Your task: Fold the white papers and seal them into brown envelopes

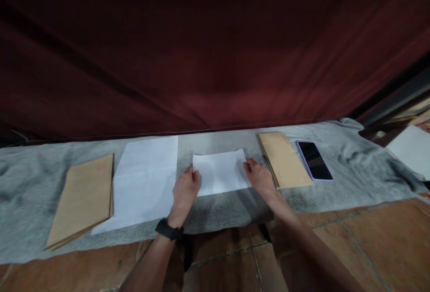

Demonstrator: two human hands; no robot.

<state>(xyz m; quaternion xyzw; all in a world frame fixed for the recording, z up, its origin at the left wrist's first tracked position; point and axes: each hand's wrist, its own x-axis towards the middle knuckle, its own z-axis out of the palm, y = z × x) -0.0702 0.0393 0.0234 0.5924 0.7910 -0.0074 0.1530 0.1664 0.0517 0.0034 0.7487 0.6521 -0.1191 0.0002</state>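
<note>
Forearms (pixel 307 238) end in hands (pixel 186 189) pinching opposite side edges of the smaller white sheet (pixel 221 173) between them.

The head view looks forward and down from above the person's forearms (pixel 302 234), near the smaller white sheet (pixel 221 173), facing dark red fabric (pixel 215 59) that fills the top, tiled floor (pixel 379 238) edging the bottom.
</note>
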